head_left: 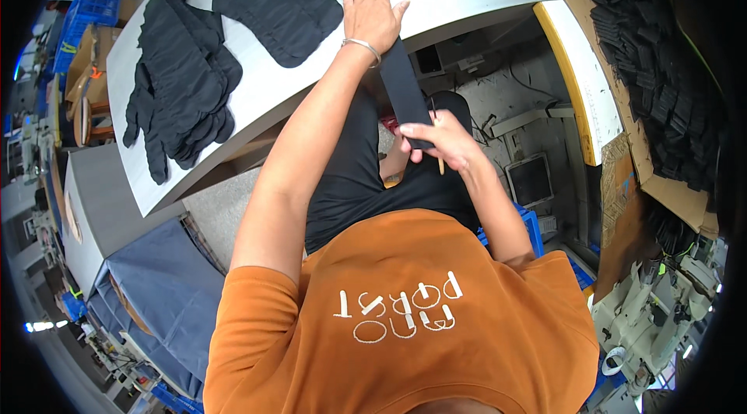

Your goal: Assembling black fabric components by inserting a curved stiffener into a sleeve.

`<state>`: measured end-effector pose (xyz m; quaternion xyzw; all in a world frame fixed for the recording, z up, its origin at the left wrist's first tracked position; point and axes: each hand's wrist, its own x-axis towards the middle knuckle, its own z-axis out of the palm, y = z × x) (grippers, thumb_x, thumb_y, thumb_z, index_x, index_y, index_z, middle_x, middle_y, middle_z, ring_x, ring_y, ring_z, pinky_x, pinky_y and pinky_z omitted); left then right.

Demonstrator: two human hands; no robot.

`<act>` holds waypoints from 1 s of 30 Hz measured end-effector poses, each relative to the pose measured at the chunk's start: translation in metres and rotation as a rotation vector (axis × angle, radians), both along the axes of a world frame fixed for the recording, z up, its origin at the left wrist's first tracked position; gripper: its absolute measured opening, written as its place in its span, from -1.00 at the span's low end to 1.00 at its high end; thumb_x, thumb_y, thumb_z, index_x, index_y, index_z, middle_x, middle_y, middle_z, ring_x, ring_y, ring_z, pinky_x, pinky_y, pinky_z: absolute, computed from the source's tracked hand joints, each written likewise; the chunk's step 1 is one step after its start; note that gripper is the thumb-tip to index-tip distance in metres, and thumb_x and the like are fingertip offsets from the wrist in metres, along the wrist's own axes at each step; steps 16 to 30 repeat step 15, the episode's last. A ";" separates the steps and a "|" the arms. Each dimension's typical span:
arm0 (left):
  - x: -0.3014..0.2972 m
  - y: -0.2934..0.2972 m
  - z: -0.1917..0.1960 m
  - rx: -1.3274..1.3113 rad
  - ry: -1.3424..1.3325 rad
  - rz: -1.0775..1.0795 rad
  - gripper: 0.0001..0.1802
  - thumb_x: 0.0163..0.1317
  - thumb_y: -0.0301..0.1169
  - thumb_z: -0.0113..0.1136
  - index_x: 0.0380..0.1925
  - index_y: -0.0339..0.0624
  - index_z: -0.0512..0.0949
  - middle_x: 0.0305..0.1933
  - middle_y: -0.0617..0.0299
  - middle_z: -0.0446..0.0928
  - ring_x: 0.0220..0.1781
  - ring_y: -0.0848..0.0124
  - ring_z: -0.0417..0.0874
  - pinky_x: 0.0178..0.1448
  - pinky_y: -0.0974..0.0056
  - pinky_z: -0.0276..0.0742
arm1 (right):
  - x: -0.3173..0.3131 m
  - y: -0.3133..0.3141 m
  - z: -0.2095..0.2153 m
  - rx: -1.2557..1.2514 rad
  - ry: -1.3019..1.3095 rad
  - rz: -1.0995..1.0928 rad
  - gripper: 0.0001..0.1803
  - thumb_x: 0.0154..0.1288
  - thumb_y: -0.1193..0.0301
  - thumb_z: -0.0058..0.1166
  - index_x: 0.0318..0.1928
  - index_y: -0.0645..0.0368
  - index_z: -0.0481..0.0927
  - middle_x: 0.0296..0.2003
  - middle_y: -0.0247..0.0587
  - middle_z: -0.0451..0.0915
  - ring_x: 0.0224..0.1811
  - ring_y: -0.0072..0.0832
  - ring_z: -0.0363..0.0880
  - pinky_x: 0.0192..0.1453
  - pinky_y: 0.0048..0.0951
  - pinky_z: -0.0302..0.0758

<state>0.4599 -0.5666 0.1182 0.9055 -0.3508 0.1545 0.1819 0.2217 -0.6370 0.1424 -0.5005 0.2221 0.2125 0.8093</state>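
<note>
A long black strip with a rounded far end [401, 83] runs from the white tabletop out over its edge toward my lap. My left hand [370, 19] lies flat across the strip near the table edge, fingers stretched out and thumb apart. Over my lap, my right hand [443, 138] pinches the strip's near end between thumb and fingers. A thin tool with a yellowish end [441, 167] also pokes out of that hand; its kind is hard to make out. Left of my left hand lies a flat stack of black fabric pieces [272, 5].
A looser pile of black fabric pieces [183, 79] covers the table's left part. On the right, a cardboard box [675, 194] holds many small black pieces, beside a yellow-edged white board [574, 87]. A blue crate [92, 5] stands far left, and a grey-blue cloth [167, 282] drapes nearer.
</note>
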 end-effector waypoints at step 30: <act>-0.002 -0.002 0.002 0.034 0.071 0.046 -0.18 0.36 0.12 0.02 0.40 -0.30 0.27 0.57 -0.07 0.08 0.63 -0.04 -0.06 0.61 -0.13 -0.23 | -0.117 -0.005 0.020 -0.020 0.083 -0.052 -0.60 0.36 0.28 0.17 -0.05 0.44 0.62 -0.38 -0.10 0.74 -0.57 -0.47 0.67 -0.43 -0.67 0.46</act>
